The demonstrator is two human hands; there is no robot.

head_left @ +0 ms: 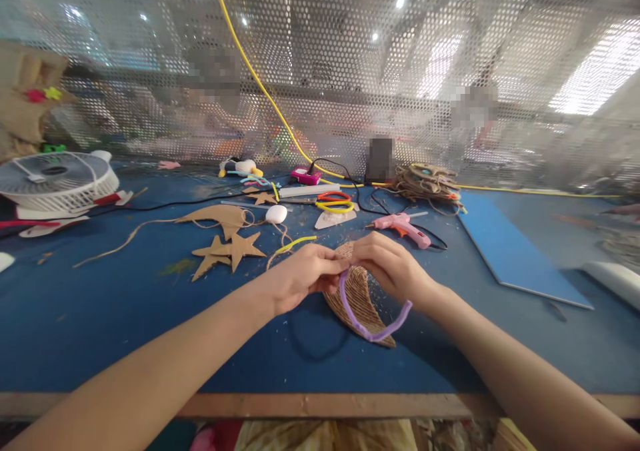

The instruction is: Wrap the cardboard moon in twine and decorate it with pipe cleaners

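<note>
Pinching one end of a bent, fuzzy purple pipe cleaner (pixel 370 336), the left hand (pixel 307 274) has its grip closed, thumb against fingers. The right hand (pixel 390 264) curls its fingers in at that same end, though I cannot tell whether its grip is closed on it. The pipe cleaner hangs in an open curve over a crescent wound with brown twine (pixel 366 299), which is beneath both hands, near the middle of the front edge of the blue tabletop (pixel 110 324). Farther from that edge, to the left, lie two overlapping tan cardboard stars (pixel 245 248). A pink glue gun with an orange trigger (pixel 400 226) lies beyond the right hand, toward the back edge. Well to the right, a flat blue board (pixel 520 251) slants from near the back edge toward the front.
</note>
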